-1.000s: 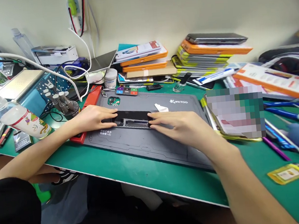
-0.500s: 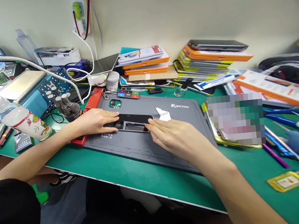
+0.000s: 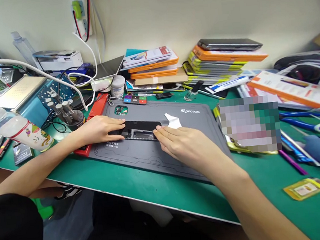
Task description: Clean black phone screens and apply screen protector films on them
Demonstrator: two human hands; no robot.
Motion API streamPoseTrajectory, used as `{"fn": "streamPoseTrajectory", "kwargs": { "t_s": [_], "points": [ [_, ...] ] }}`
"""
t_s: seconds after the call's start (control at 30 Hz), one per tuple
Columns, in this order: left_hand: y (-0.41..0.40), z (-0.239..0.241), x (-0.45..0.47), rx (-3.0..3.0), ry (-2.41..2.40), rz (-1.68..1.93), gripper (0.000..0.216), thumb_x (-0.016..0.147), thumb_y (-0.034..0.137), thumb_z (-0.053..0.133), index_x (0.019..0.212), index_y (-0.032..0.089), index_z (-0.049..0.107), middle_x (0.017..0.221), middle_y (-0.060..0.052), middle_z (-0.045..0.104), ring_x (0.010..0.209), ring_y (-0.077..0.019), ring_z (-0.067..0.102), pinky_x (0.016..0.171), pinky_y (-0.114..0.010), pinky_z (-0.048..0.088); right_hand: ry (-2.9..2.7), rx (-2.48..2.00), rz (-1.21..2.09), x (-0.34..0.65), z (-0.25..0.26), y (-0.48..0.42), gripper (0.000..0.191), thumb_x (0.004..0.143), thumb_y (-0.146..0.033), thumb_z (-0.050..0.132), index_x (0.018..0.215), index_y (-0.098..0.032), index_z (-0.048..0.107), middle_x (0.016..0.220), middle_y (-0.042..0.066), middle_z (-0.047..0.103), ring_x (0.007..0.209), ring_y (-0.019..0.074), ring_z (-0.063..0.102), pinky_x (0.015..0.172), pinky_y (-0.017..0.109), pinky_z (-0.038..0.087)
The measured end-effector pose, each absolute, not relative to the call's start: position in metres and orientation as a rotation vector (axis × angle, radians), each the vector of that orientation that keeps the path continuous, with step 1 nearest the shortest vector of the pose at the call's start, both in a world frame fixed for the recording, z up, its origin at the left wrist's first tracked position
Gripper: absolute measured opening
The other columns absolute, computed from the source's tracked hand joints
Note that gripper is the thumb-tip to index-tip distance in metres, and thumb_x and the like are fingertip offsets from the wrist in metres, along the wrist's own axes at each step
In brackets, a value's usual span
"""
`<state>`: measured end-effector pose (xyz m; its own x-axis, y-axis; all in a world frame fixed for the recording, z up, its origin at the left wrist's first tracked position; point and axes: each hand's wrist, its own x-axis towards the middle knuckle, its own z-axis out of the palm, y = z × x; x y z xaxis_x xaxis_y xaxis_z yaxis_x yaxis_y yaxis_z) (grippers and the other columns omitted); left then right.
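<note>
A dark smartphone lies across the grey mat, between my two hands. Its far side looks matt black, while the near side is shiny with pale reflections. My left hand grips its left end, thumb on the near edge and fingers on the far edge. At the other end, my right hand pinches the right corner with its fingers together. Both hands cover the phone's ends. Just behind my right hand lies a crumpled white wipe.
A red strip edges the mat's left side, near a screwdriver stand and a bottle. Stacked orange boxes stand along the wall. Pliers and a yellow packet lie at right.
The whole view has shifted slightly. My hands keep their hold on both ends of the phone, with little visible movement.
</note>
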<state>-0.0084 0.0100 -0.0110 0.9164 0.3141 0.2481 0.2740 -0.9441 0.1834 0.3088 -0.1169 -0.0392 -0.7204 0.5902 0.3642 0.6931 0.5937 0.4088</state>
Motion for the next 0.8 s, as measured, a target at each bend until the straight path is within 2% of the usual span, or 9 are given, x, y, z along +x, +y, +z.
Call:
{"fn": "streamPoseTrajectory", "kwargs": {
  "t_s": [0.2, 0.53, 0.8],
  "points": [
    [0.0086, -0.0086, -0.0077, 2.921, 0.463, 0.409, 0.039, 0.098, 0.044, 0.076, 0.131, 0.023, 0.079, 0.142, -0.012, 0.072, 0.132, -0.0290, 0.072, 0.110, -0.039, 0.061, -2.646, -1.130, -0.751, 0.3102, -0.0396, -0.1171, 0.037, 0.094, -0.001, 0.057, 0.126, -0.004, 0.076, 0.128, 0.024, 0.078, 0.108, 0.0309, 0.081, 0.089, 0.042, 0.067],
    [0.0108, -0.0093, -0.0085, 2.955, 0.459, 0.357, 0.039, 0.101, 0.049, 0.070, 0.130, 0.023, 0.079, 0.144, -0.011, 0.071, 0.133, -0.0297, 0.071, 0.110, -0.039, 0.061, -2.635, -1.088, -0.837, 0.3085, -0.0396, -0.1163, 0.036, 0.094, 0.001, 0.057, 0.124, 0.000, 0.076, 0.125, 0.025, 0.079, 0.104, 0.0307, 0.081, 0.087, 0.040, 0.068],
    [0.0110, -0.0109, -0.0097, 2.944, 0.455, 0.420, 0.037, 0.099, 0.048, 0.073, 0.127, 0.025, 0.079, 0.142, -0.009, 0.073, 0.128, -0.0263, 0.074, 0.106, -0.035, 0.062, -2.596, -1.086, -0.821, 0.3079, -0.0390, -0.1164, 0.034, 0.094, -0.001, 0.058, 0.122, -0.003, 0.077, 0.126, 0.024, 0.079, 0.106, 0.0305, 0.081, 0.084, 0.040, 0.067]
  ]
}}
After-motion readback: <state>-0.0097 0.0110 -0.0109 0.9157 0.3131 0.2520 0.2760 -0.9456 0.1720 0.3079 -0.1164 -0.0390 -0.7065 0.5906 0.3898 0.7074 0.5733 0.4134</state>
